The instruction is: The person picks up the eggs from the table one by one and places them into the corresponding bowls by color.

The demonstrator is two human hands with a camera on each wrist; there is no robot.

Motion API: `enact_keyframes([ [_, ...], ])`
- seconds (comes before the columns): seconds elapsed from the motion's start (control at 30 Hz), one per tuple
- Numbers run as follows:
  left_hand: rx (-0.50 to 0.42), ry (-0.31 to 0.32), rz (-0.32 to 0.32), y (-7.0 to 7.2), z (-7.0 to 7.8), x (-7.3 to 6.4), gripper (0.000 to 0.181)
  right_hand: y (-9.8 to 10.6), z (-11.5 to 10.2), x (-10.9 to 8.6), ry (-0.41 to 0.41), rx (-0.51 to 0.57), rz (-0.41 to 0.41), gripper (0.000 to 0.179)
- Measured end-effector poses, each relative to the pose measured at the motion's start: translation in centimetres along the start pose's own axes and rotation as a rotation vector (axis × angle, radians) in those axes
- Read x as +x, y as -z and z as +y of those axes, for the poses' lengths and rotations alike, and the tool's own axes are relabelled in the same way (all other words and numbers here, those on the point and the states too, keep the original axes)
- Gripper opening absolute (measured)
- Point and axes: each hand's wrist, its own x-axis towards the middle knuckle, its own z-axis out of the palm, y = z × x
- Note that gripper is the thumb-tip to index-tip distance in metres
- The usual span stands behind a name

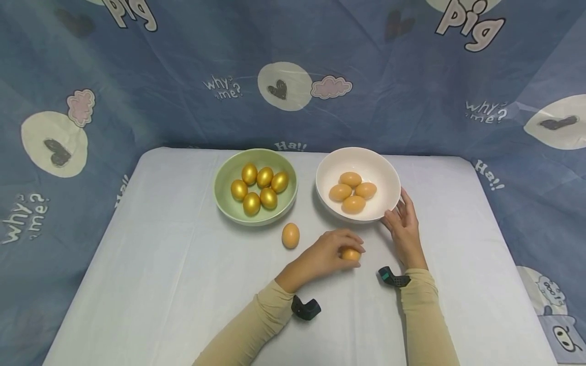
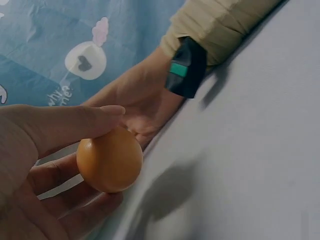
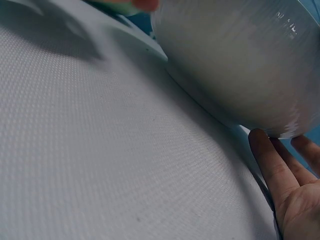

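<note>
My left hand (image 1: pixel 327 254) holds a brown egg (image 2: pixel 110 159) between thumb and fingers, over the table just in front of the white bowl (image 1: pixel 327 170). Several brown eggs (image 1: pixel 353 205) lie together inside that bowl. At the bowl's right side is my right hand (image 1: pixel 405 229), its fingertips touching the outer wall; in the right wrist view these fingers (image 3: pixel 275 165) look fairly straight against the bowl's underside. Another brown egg (image 1: pixel 290 236) lies on the table to the left of my left hand.
To the left of the white bowl stands a green bowl (image 1: pixel 222 195) with several golden eggs (image 1: pixel 252 203) in it. Both bowls are near the back edge of the white table (image 1: pixel 137 284). A printed blue cloth (image 1: pixel 183 122) hangs behind and around the table.
</note>
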Motion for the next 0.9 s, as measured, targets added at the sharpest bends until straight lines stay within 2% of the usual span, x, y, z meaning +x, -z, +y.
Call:
enact_keyframes([
  [0.17,-0.078,-0.035,0.024,0.9,0.0,0.4,0.028,0.0,0.0,0.0,0.003,0.002,0.000,0.074],
  [0.47,-0.122,-0.037,0.044,2.8,0.5,1.2,0.030,0.0,0.0,0.0,0.007,-0.008,-0.001,0.074],
  [0.7,-0.178,-0.079,0.052,3.8,1.0,1.4,0.032,0.0,0.1,-0.1,-0.001,-0.022,-0.001,0.074],
  [0.9,-0.162,-0.127,0.071,4.6,1.4,1.6,0.030,0.0,0.0,-0.1,-0.003,-0.052,0.008,0.074],
])
